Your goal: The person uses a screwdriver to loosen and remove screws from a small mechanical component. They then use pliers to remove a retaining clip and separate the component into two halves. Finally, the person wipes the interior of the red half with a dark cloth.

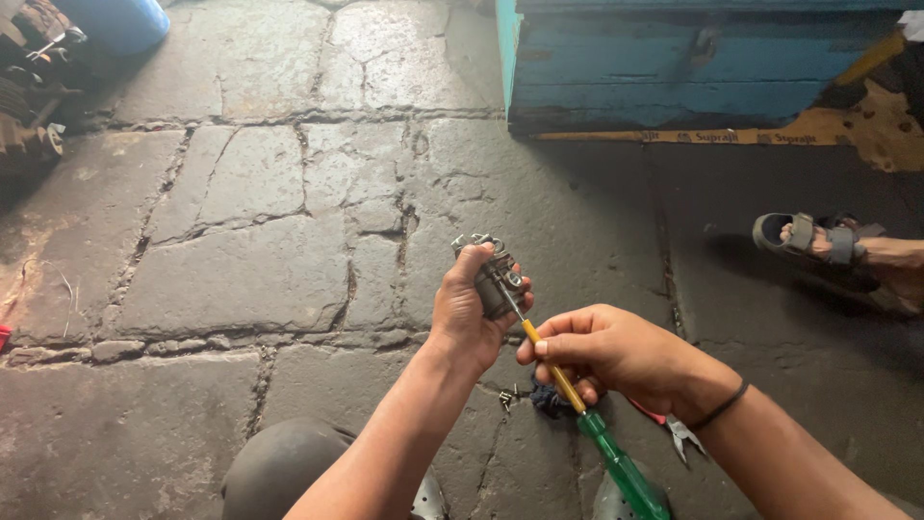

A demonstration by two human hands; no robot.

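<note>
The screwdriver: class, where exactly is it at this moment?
In the head view, the screwdriver is right of centre, gripped in the right hand, with its tip against the small metal part held in the left hand, above the stone floor.

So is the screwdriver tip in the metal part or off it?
In it: the screwdriver tip meets the metal part, held in the left hand.

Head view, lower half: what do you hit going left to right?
Left hand gripping a small grey metal part → right hand on a yellow-and-green screwdriver → pliers on the stone floor → a sandalled foot.
</note>
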